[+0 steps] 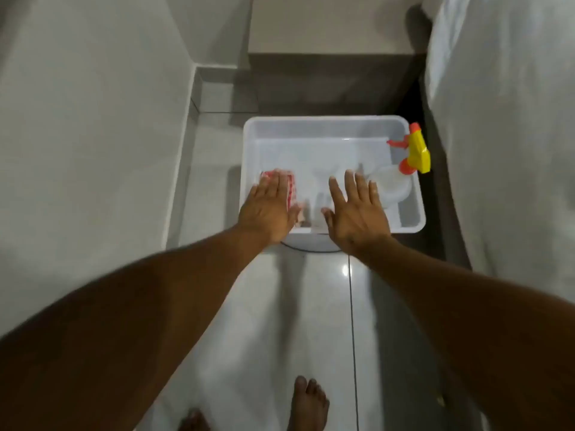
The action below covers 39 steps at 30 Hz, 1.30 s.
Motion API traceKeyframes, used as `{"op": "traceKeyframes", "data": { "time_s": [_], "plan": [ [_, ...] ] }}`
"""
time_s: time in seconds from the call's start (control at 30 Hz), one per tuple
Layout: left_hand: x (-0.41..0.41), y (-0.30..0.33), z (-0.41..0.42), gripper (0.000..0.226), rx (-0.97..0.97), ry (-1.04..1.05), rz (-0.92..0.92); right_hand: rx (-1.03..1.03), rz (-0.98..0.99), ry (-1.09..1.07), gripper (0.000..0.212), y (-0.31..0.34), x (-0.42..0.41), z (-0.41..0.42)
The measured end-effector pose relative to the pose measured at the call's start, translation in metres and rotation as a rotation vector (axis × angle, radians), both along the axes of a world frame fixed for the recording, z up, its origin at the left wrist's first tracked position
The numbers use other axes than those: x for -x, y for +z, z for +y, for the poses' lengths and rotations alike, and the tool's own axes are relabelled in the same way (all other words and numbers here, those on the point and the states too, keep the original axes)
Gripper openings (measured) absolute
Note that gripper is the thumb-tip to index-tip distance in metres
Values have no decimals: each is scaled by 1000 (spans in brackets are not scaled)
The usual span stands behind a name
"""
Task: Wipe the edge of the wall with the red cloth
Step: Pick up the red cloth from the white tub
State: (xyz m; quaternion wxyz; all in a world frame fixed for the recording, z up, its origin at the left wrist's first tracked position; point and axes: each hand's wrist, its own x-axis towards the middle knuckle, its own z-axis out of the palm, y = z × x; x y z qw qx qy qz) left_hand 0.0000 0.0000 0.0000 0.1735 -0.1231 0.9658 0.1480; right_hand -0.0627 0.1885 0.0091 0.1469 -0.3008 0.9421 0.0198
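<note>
A red-and-white cloth [291,188] lies in the near left corner of a white plastic tub [326,122] on the floor. My left hand [267,209] hovers flat over it with fingers stretched out, covering most of the cloth; whether it touches is unclear. My right hand [354,209] is spread open, palm down, over the middle of the tub, holding nothing. The wall [93,119] runs along the left, with its grey skirting edge [183,169] meeting the floor beside the tub.
A spray bottle [415,150] with a yellow and orange trigger head stands in the tub's right side. A brown cabinet [326,73] is behind the tub. White bedding [504,135] hangs on the right. My bare feet [308,405] stand on glossy white tiles.
</note>
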Motion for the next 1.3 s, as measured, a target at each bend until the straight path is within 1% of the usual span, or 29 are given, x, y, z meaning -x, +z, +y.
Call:
{"op": "traceKeyframes", "data": {
  "time_s": [0.03,0.1,0.2,0.3,0.43,0.5,0.63,0.73,0.9,1.03,1.13,1.2,1.3],
  "plan": [
    [10,-9,-1,75,-1,19,-13,3,36,-1,71,-5,7,-3],
    [22,-22,-4,77,-11,38,-75,-3,29,-3,70,-15,18,-8],
    [28,-47,-8,87,16,6,-120,12,1,34,72,-29,24,-18],
    [34,-65,-11,98,-24,40,-121,5,-15,56,74,-39,28,-25],
    [48,-77,-9,100,-91,114,-150,37,-27,38,77,-46,34,-35],
    [51,-81,-4,97,-73,124,-128,53,-39,25,79,-48,36,-36],
    [54,-86,-7,91,-44,137,-5,79,-46,-28,81,-53,40,-38],
    [51,-85,-12,93,24,79,34,92,-39,-64,82,-52,39,-36],
    [43,-51,-19,97,-70,103,103,120,-21,-63,83,-37,28,-39],
    [6,1,-18,92,-138,100,243,194,-22,-45,81,-6,4,-47],
    [-57,34,-27,88,-188,86,311,241,-37,36,78,13,-34,-63],
    [-107,40,-32,85,-195,77,305,260,-64,116,76,20,-65,-75],
    [-188,21,-48,79,-139,100,209,256,-148,234,74,11,-116,-99]
  ]
}}
